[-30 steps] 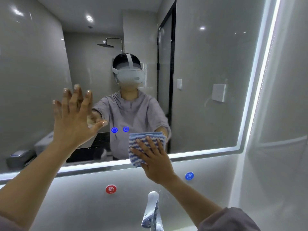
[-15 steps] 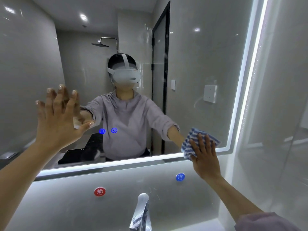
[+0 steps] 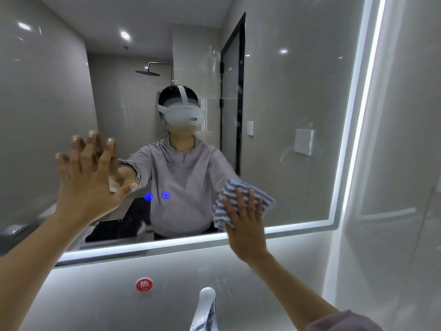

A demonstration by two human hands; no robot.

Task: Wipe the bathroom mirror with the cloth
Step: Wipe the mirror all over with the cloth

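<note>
A large wall mirror (image 3: 298, 96) with a lit white border fills most of the head view. My right hand (image 3: 247, 225) presses a blue-and-white striped cloth (image 3: 241, 199) flat against the glass near the mirror's lower edge, right of centre. My left hand (image 3: 88, 182) rests flat on the glass at the left, fingers spread, holding nothing. The reflection shows a person in a grey top wearing a white headset.
Below the mirror, a chrome tap (image 3: 205, 309) rises at the bottom centre, with a red round hot-water sticker (image 3: 144, 284) on the wall to its left. Two small blue touch icons (image 3: 157, 196) glow on the glass. A grey tiled wall (image 3: 405, 163) stands at the right.
My right hand slid the cloth right along the mirror's lower edge to the corner, then back left and slightly up. My left hand stayed flat on the glass.
</note>
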